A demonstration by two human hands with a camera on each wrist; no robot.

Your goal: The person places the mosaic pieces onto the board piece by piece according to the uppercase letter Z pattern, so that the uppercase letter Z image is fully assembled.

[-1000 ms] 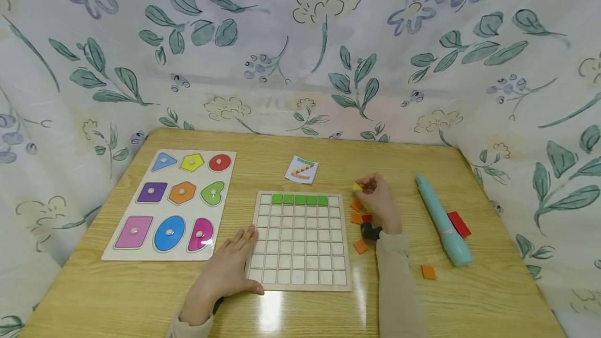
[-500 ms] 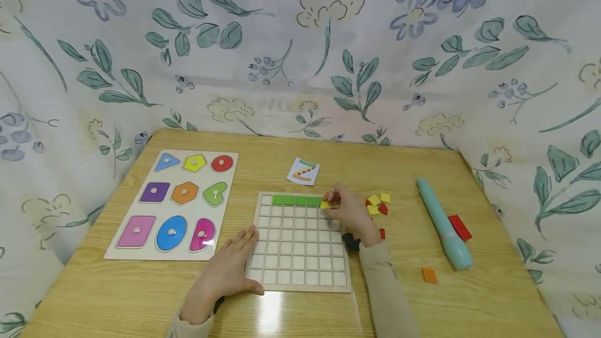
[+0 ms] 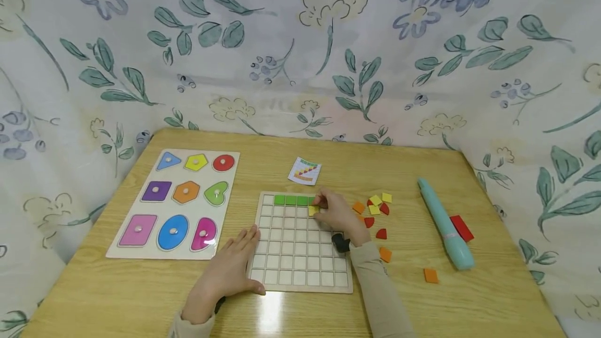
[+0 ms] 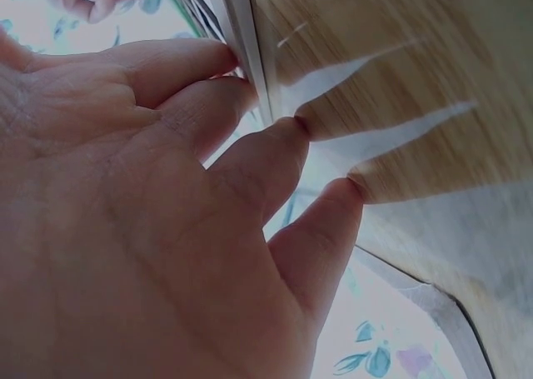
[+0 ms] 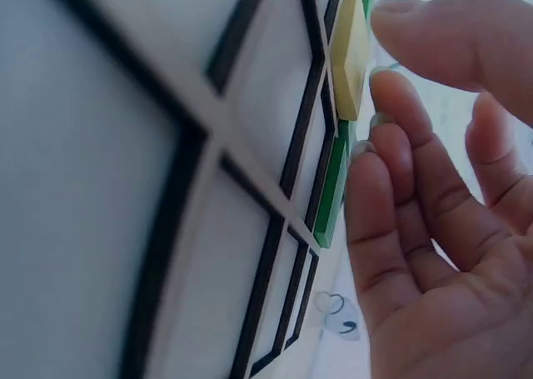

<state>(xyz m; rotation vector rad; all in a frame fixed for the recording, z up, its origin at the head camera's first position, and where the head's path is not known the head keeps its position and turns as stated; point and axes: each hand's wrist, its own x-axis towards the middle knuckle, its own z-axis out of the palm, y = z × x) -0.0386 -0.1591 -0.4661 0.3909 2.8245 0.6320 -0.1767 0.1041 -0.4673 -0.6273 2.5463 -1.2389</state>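
A wooden grid board (image 3: 300, 248) lies in the middle of the table. Along its top row runs a line of green square tiles (image 3: 291, 200). One yellow square tile (image 3: 313, 211) lies just below the right end of that line. My right hand (image 3: 337, 212) is over this tile, thumb and fingertips close to it; the right wrist view shows the fingers loosely bent and apart, not pinching the yellow tile (image 5: 350, 58). My left hand (image 3: 230, 261) lies spread with fingertips touching the board's left edge; the left wrist view shows those fingers (image 4: 258, 162) extended.
Right of the board lie loose yellow tiles (image 3: 374, 209), red quarter-round pieces (image 3: 382, 233) and orange tiles (image 3: 431, 275). Farther right are a turquoise tapered object (image 3: 443, 228) and a red piece (image 3: 462, 228). A pattern card (image 3: 305, 171) and a knobbed shape puzzle (image 3: 161, 213) are also present.
My right hand has carried the yellow tile from the loose pieces leftward onto the board, and its fingers have come off the tile. The left hand has stayed in place.
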